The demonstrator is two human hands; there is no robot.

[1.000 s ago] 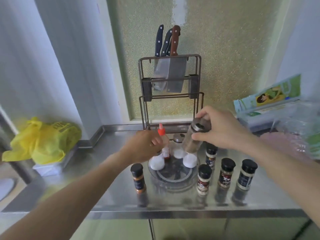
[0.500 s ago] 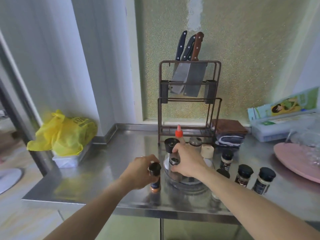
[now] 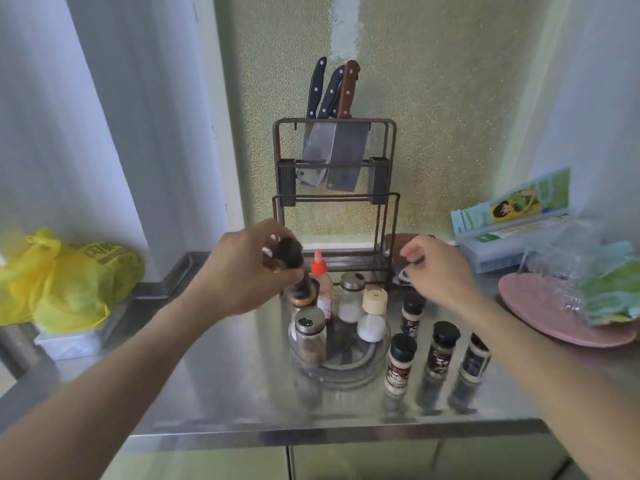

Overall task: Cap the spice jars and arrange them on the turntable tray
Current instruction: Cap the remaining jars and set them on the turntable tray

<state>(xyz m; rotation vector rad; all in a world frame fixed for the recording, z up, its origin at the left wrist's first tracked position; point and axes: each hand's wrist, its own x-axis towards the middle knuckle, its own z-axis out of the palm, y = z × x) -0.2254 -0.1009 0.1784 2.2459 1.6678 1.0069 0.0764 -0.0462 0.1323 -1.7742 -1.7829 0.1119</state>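
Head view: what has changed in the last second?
The left hand picked the black-capped jar off the counter and raised it over the turntable tray. The right hand released the steel-capped jar onto the tray and withdrew. Four jars remain on the counter.

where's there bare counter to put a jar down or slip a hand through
Bare steel counter lies between the yellow bag and the turntable tray, and along the front edge. It is crowded right of the tray, where four black-capped jars stand close, up to the pink plate. The tray's front right looks open.
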